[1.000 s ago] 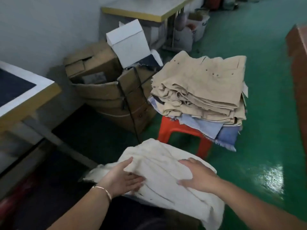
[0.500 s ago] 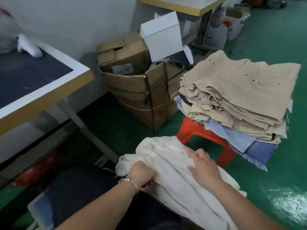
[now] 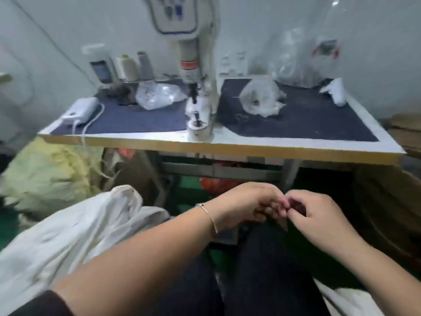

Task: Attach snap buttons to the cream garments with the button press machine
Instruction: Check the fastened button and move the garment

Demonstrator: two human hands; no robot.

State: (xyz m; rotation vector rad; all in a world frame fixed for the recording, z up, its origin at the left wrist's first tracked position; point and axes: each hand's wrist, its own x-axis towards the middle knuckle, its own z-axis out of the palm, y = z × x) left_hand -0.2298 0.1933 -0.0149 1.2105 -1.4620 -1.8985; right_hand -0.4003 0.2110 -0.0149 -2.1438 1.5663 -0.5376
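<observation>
Far left, a pale yellowish bundle (image 3: pixel 45 174) sits on the floor beside the desk (image 3: pixel 227 147). Up on the desk's left end lies a white adapter (image 3: pixel 79 110) with its cable trailing over the near edge, and just right of it a crumpled clear bag (image 3: pixel 157 96). Near left, the cream garment (image 3: pixel 68 242) lies heaped across the person's lap. Centre of the desk, the button press machine (image 3: pixel 200 87) stands upright, its round base at the near edge. Below it, the left hand (image 3: pixel 248 204), bracelet on the wrist, has its fingers curled in, fingertips meeting those of the right hand (image 3: pixel 319 215), also curled; whether they pinch anything, I cannot tell. Right of the machine, another clear bag (image 3: pixel 259 96), then a white object (image 3: pixel 337 91) at the far right corner.
</observation>
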